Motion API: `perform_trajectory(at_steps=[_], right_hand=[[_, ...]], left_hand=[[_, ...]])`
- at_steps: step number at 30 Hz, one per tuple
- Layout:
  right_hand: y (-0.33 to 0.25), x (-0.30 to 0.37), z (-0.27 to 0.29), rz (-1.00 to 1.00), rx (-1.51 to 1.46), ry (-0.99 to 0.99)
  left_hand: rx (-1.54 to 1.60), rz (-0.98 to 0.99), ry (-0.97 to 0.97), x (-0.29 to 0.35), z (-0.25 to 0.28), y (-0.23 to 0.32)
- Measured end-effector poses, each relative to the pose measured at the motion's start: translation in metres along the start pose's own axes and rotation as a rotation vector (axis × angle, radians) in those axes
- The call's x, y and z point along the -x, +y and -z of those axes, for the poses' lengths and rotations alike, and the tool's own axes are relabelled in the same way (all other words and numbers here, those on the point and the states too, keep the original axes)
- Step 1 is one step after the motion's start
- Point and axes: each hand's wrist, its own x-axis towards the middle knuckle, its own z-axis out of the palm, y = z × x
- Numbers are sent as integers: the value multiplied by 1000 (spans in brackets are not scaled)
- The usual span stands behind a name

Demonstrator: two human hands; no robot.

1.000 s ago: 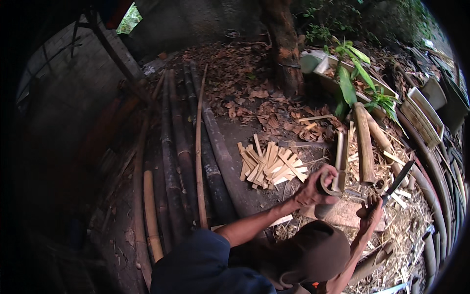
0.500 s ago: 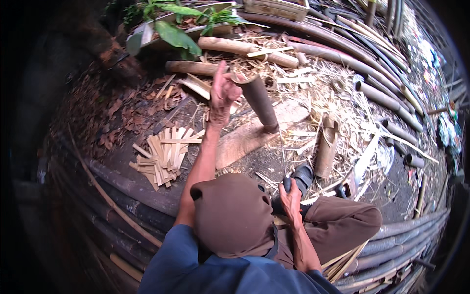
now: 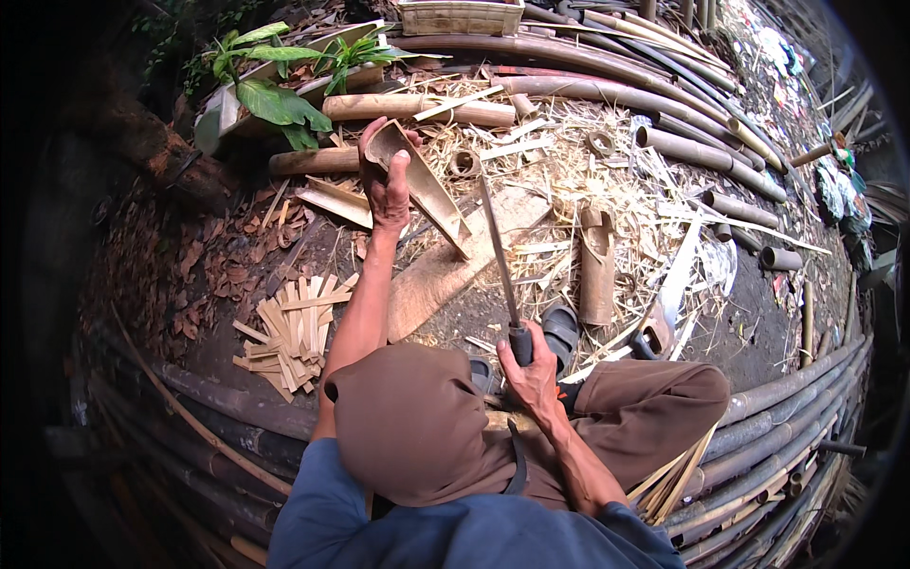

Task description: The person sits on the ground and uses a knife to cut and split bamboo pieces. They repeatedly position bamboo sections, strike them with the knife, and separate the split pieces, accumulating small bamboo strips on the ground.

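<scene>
My left hand (image 3: pixel 387 196) grips the upper end of a split bamboo section (image 3: pixel 434 197), with the thumb across its edge. The section's hollow inner side faces up, and it slants down to the right, its lower end over the wooden board (image 3: pixel 438 275). Closed round a dark handle, my right hand (image 3: pixel 534 377) holds a long-bladed knife (image 3: pixel 499 248). The blade points away from me, its tip to the right of the bamboo and apart from it.
Thin bamboo slats (image 3: pixel 296 332) lie piled at left. A notched bamboo tube (image 3: pixel 597 270) and a handsaw (image 3: pixel 668 294) lie at right among shavings (image 3: pixel 559 204). Long bamboo poles (image 3: pixel 607 93) line the far side; more poles (image 3: pixel 787 431) lie near me. Leafy plants (image 3: pixel 280 95) stand far left.
The bamboo section has turned, now showing its hollow side. My left hand, earlier with fingers extended beside its top, now wraps it. The knife has risen, its blade more plainly in view.
</scene>
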Motion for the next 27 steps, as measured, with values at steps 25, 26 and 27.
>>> perform_trajectory(at_steps=[25,26,27], right_hand=[[147,-15,-35,-454,-131,-12],[114,-23,-25,-436,-134,-52],[66,-27,-9,-415,-170,-50]], left_hand=[[-246,-35,21,19,-26,-26],[-272,-12,2,21,-18,-29],[-283,15,-19,23,-16,-34]])
